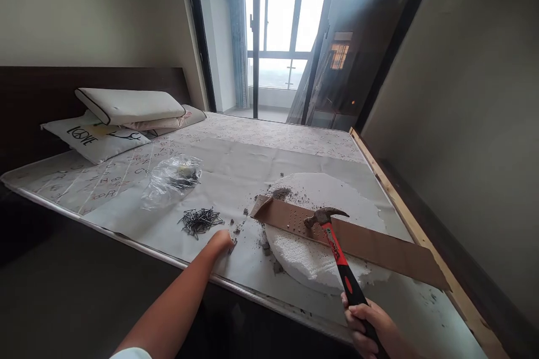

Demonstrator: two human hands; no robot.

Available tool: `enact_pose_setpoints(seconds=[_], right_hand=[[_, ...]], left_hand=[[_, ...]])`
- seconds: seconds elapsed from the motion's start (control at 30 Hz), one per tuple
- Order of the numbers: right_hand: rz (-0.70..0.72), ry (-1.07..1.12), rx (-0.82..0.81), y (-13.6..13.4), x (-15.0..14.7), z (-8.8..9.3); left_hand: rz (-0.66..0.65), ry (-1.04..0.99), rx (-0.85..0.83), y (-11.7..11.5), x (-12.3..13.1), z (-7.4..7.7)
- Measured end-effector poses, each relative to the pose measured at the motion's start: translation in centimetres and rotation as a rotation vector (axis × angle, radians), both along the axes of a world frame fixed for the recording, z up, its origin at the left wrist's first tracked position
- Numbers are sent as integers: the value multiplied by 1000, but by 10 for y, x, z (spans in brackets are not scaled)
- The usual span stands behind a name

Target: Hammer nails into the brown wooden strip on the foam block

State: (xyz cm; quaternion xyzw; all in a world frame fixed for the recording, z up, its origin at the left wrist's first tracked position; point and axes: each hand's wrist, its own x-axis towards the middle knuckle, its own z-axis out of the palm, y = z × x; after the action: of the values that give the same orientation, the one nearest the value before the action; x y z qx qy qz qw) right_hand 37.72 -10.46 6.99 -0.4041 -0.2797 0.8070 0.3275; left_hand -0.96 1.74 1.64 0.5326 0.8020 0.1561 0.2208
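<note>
My right hand (370, 328) grips the red and black handle of a claw hammer (332, 235), whose steel head rests over a brown strip of board (366, 241). The board lies across a round white foam slab (311, 258) and has a row of small nail heads near its left end. My left hand (221, 244) reaches down to the grey sheet (236, 174) on the mattress, fingers curled at a single nail beside the foam. A loose pile of dark nails (200, 220) lies just beyond that hand.
A crumpled clear plastic bag (172, 179) sits behind the nails. Dark crumbs and grit are scattered around the foam. Pillows (126, 109) are stacked at the headboard on the left. A wooden bed rail (404, 207) runs along the right. A glass balcony door stands beyond the bed.
</note>
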Motion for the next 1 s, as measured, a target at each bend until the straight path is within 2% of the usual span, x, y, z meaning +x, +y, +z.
enact_pose_setpoints(seconds=[0.13, 0.23, 0.3, 0.37, 0.43, 0.5, 0.6, 0.73, 0.9, 1.0], right_hand=[[-3, 12, 2, -1, 2, 1], [-17, 24, 13, -1, 2, 0], [-26, 17, 26, 0, 1, -1], [-34, 0, 43, 2, 1, 1], [-29, -30, 60, 4, 0, 6], [-22, -72, 82, 6, 0, 12], [-19, -112, 125, 8, -1, 20], [-18, -144, 173, 7, -1, 27], [3, -188, 176, 2, 4, 29], [-3, -233, 172, -1, 9, 28]], left_hand=[[42, 71, -139, 3, -3, 8], [42, 102, -98, 2, -2, 22], [36, 98, 12, 1, 5, 35], [37, 4, 204, -2, 20, 46], [15, -197, 408, -6, 41, 55], [-49, -419, 495, -8, 67, 61], [-140, -621, 468, -8, 106, 65], [-272, -693, 477, 1, 147, 67], [-347, -737, 476, 16, 181, 65], [-366, -680, 478, 23, 192, 62]])
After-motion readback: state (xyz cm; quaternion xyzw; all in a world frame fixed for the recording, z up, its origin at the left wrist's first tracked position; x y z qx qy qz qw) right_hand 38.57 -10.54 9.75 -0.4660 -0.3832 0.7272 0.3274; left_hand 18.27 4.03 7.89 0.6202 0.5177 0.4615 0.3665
